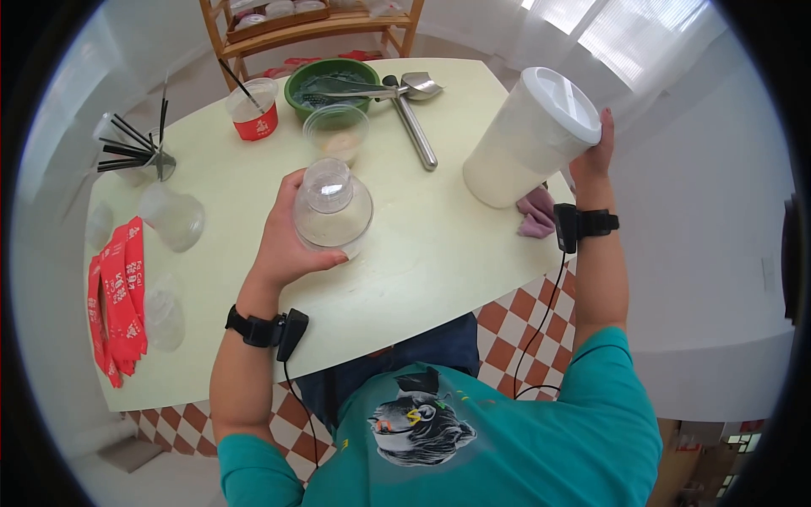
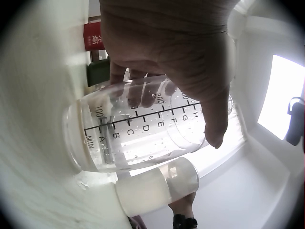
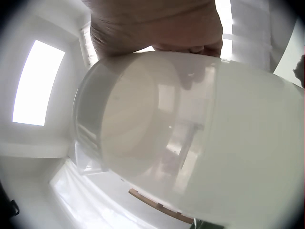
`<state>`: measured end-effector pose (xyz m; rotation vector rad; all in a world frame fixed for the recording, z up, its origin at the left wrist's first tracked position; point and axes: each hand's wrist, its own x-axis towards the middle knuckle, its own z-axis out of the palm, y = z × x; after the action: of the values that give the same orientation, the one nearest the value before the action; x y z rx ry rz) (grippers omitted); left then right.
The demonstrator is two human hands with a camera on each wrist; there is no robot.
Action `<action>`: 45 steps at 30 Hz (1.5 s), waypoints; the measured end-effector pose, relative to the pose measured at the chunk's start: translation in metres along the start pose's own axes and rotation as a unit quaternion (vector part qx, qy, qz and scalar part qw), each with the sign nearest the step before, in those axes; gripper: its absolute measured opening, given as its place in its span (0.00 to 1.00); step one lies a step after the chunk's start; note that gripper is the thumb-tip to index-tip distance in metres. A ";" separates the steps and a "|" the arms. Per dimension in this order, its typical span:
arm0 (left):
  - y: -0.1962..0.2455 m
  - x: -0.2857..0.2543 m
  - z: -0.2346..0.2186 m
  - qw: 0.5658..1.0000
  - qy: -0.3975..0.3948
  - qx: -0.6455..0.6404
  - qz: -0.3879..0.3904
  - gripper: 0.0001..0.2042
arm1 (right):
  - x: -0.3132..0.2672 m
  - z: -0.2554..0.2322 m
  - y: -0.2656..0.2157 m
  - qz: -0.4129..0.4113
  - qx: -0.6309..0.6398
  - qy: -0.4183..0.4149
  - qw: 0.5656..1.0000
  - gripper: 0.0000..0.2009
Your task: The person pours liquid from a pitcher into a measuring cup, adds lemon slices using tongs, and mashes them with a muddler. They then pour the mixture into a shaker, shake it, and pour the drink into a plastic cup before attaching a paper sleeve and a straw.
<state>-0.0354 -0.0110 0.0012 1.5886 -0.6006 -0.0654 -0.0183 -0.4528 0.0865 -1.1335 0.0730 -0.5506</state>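
My left hand (image 1: 283, 232) grips a clear plastic shaker (image 1: 335, 221) near the middle of the table, fingers on its far side and thumb on the near side. Printed lines and letters run along its wall in the left wrist view, with droplets on the plastic. On the right, my right hand (image 1: 595, 159) holds a large translucent pitcher (image 1: 517, 139) at its outer side, under a white lid (image 1: 559, 103). Pale, whitish liquid fills its lower part. The pitcher leans, its lidded top toward the right. In the right wrist view its wall (image 3: 252, 138) hides most of my fingers.
Behind the shaker stands a clear cup (image 1: 336, 127), then a green bowl (image 1: 296, 91) and a metal scoop (image 1: 414, 131). A red-and-white cup (image 1: 256, 127), black straws (image 1: 131, 152) and red packets (image 1: 118, 296) lie leftward. A purple cloth (image 1: 536, 215) lies by the pitcher.
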 end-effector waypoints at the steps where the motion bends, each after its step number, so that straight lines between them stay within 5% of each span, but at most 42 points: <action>1: 0.000 0.000 0.000 1.000 0.002 -0.002 0.001 0.50 | 0.001 -0.002 0.002 -0.001 -0.001 0.002 1.000 0.31; 15: 0.004 0.000 -0.001 1.000 0.005 0.003 0.016 0.49 | -0.056 0.038 0.020 -0.102 -0.101 0.085 0.986 0.31; 21: 0.003 0.000 0.000 0.999 0.009 0.027 0.025 0.49 | -0.060 0.041 0.027 -0.045 0.018 0.046 0.998 0.35; 34: 0.000 0.001 -0.001 0.999 0.017 0.023 0.026 0.49 | -0.019 0.047 0.051 -0.114 0.007 0.023 0.993 0.37; 37: 0.001 -0.001 0.000 1.000 0.015 0.015 0.023 0.48 | -0.018 0.045 0.052 -0.138 -0.034 0.070 0.987 0.32; 39: 0.001 0.000 -0.001 1.000 0.018 0.005 0.022 0.48 | -0.031 0.039 0.050 -0.156 -0.130 0.232 0.951 0.30; 42: 0.001 -0.001 0.000 0.999 0.019 0.010 0.027 0.47 | -0.095 0.072 0.039 -0.327 -0.176 0.079 0.925 0.33; 45: 0.002 -0.001 0.000 0.999 0.011 0.028 0.020 0.47 | -0.141 0.121 0.055 -0.308 -0.237 -0.201 0.899 0.44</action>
<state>-0.0367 -0.0108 0.0031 1.6292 -0.6220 -0.0010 -0.0800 -0.2709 0.0602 -1.7448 -0.5594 -0.8735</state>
